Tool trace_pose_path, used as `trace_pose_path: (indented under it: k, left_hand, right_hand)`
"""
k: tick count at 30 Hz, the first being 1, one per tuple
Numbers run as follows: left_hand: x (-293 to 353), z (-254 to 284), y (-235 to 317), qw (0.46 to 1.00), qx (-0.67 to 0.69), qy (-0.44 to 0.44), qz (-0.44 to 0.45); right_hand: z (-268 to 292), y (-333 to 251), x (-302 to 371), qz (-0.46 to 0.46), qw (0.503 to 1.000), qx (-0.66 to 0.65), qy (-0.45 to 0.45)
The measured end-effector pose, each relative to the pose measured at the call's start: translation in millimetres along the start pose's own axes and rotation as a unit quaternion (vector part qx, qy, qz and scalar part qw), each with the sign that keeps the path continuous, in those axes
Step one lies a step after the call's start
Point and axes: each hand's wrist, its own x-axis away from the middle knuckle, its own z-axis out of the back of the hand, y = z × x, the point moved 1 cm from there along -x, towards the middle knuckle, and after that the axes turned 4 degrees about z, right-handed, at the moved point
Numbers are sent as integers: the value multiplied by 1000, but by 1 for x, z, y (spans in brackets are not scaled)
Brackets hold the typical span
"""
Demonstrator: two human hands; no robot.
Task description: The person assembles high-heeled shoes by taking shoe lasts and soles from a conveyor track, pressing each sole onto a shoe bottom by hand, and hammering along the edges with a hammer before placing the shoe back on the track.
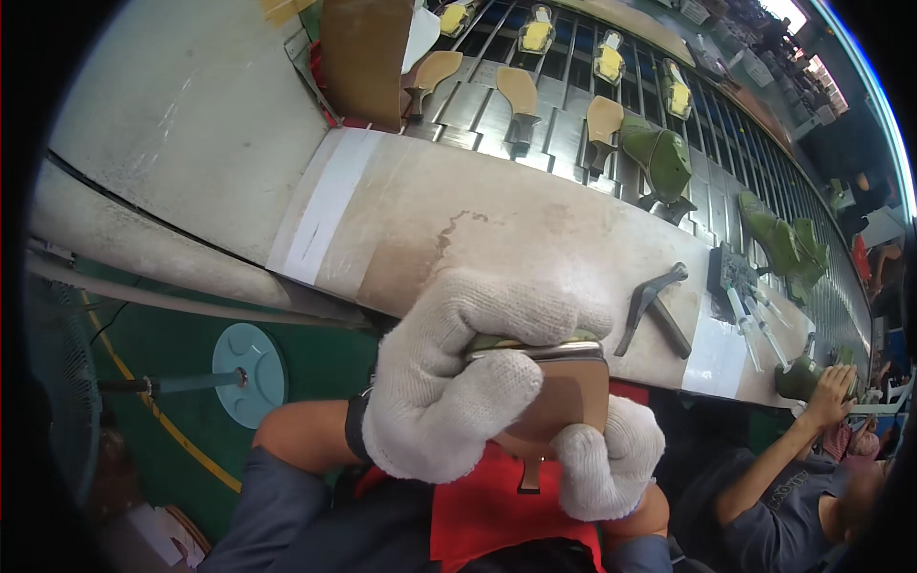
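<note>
I hold a heeled shoe up in front of me, its tan sole facing me and its narrow heel pointing down. Some green shows along its top edge above a shiny dark band. My left hand, in a white knit glove, wraps over that edge, fingers behind and thumb on the near side. At the shoe's lower right, my gloved right hand pinches the sole near the heel. Beyond them on the bench lies a hammer. A red cloth lies over my lap.
The pale bench borders a metal conveyor carrying several tan heeled soles, yellow-filled clear pieces and green shoes. Syringes stand in a dark block. At right, a co-worker's hand touches another green shoe. A brown box stands behind.
</note>
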Motion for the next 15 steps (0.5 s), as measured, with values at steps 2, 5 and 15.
trace_pose_path:
  k: [2, 5, 15]
  left_hand:
    - [-1, 2, 4, 1000, -17, 18, 1]
    - [-2, 2, 11, 999, -17, 27, 7]
    - [-8, 19, 48, 969, -234, 71, 23]
  right_hand:
    - [-2, -3, -2, 13, 1000, 20, -5]
    - [-4, -6, -5, 33, 999, 39, -11]
    - [-28, -10, -16, 60, 996, 28, -66]
